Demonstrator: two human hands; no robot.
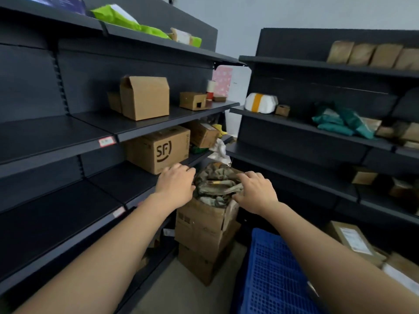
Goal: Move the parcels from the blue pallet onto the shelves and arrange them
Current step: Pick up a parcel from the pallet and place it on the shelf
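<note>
dark metal shelving lines both sides of a narrow storeroom corner, and the job looks partly done. nearest the camera, the blue perforated plastic pallet (272,275) shows only bare surface in the part that is visible (its lower end runs out of frame, so i cannot say it is cleared). just beyond it, the left hand (175,185) and right hand (255,192) are apart, each pressed against a side of a crumpled camouflage-patterned soft parcel (216,185) sitting on top of a stack of worn brown cardboard boxes (204,236) on the floor; how firmly the fingers are clamped is unclear. behind, a brown sf-printed carton (158,149) sits on the left shelf, with a plain open-flapped cardboard box (145,97) a level above. several left-hand shelves (52,137) are bare, so placing and arranging probably has some way to go.
</note>
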